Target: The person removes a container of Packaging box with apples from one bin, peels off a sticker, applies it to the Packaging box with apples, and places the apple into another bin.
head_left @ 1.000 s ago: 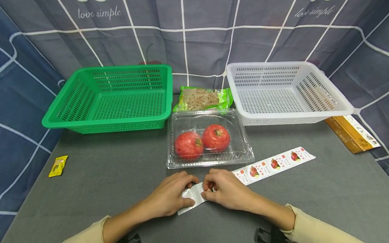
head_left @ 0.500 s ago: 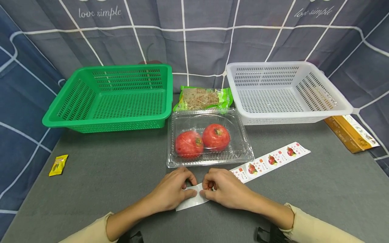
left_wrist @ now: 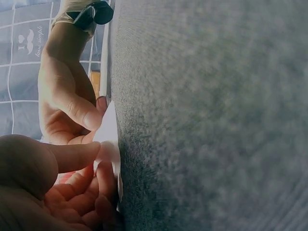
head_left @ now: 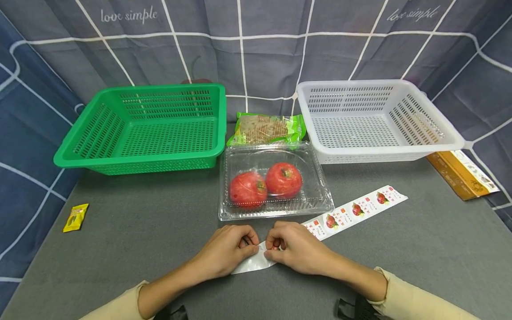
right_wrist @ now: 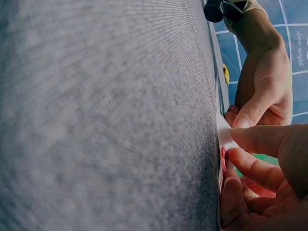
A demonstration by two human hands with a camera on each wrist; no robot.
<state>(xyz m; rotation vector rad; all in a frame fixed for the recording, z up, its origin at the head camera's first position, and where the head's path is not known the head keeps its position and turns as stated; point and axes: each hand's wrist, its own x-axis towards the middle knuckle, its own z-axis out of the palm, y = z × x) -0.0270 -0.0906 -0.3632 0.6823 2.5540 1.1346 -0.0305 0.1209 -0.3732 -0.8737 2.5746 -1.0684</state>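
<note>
A long strip of stickers [head_left: 356, 210] with red fruit pictures slants across the table, its blank white end [head_left: 252, 263] nearest the person. My left hand [head_left: 228, 251] pinches this white part between thumb and curled fingers. Close beside it, my right hand [head_left: 298, 249] pinches the strip where the printed part meets the white part. The left wrist view shows the thumb [left_wrist: 79, 156] against the white strip [left_wrist: 108, 139]. In the right wrist view, the right thumb [right_wrist: 255, 137] and index finger meet at the strip. Just beyond both hands is a clear clamshell box [head_left: 320, 206] with two red round fruits [head_left: 284, 180].
A green basket [head_left: 140, 162] stands at the back left, a white basket [head_left: 392, 153] at the back right. Between them lies a green-edged food packet [head_left: 264, 129]. A small yellow sachet [head_left: 75, 218] is far left; a brown box [head_left: 460, 178] is partly under the white basket.
My left hand has brought its thumb and fingers together on the white end, nearer the right hand. The strip has shifted slightly left; the right hand has barely moved.
</note>
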